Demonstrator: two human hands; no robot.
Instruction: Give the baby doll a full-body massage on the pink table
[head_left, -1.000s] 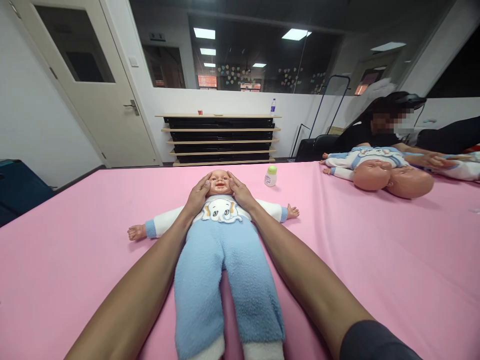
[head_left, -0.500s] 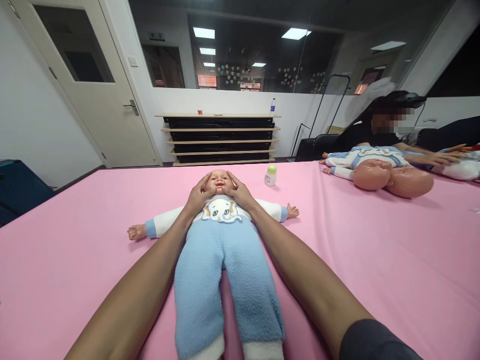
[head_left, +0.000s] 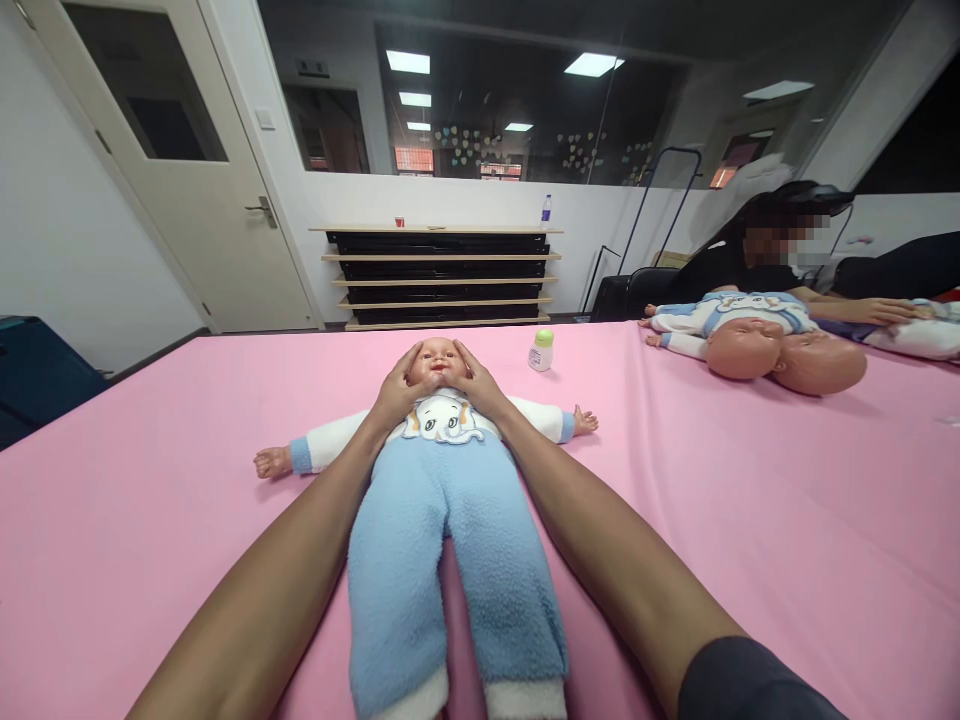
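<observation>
A baby doll [head_left: 450, 520] in a white top with an elephant face and fluffy light-blue trousers lies on its back, arms spread. My left hand [head_left: 401, 390] cups one side of its head [head_left: 438, 355], fingers along the cheek and temple. Opposite it, my right hand [head_left: 482, 388] holds the other side in the same way. Both thumbs rest on the doll's chin, their tips close together just below the mouth. The palms hide the doll's neck and the sides of its jaw.
A small white bottle with a green cap [head_left: 541, 351] stands on the pink table cover [head_left: 697, 520], right of the doll's head. Two more dolls [head_left: 757, 345] lie at the far right, by a person in black [head_left: 720, 265] whose hand touches another doll. Stacked boards [head_left: 442, 275] stand behind the table.
My thumbs have slid inward across the doll's chin and come closer together. The rest of my hands stays around the head. At the far right the other person's hand has shifted a little.
</observation>
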